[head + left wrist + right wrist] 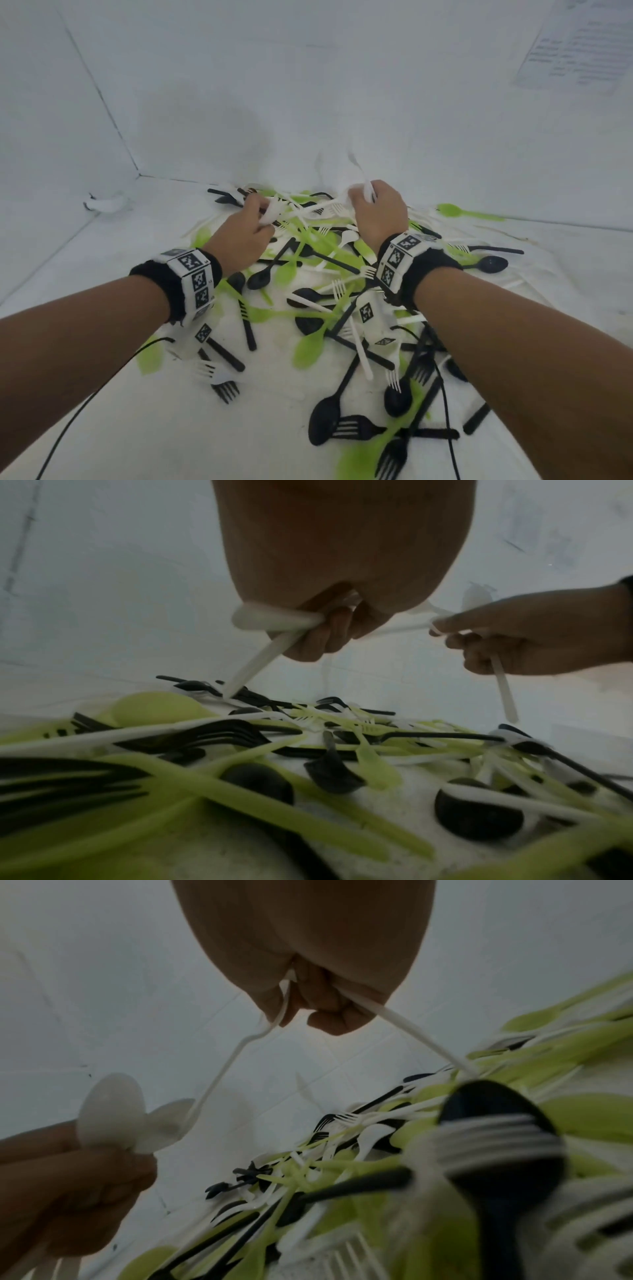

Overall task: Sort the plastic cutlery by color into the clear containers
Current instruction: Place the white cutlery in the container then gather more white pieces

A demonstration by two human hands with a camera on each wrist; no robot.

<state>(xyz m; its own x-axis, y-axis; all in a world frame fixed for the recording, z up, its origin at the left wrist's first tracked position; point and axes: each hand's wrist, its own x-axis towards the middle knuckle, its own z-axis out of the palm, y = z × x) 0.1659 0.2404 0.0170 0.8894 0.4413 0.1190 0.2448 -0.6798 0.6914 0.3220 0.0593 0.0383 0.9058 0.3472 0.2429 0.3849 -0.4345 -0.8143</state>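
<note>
white cutlery (274,620) gripped in left hand (239,233) above the pile (325,291)

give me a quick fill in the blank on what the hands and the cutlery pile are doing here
1. Both hands hold cutlery of the colour ____.
2. The pile mixes white, black and ____ pieces.
3. The left hand holds a white ____ among its pieces.
4. The right hand is ____ the pile.

Missing words: white; green; spoon; above
</note>
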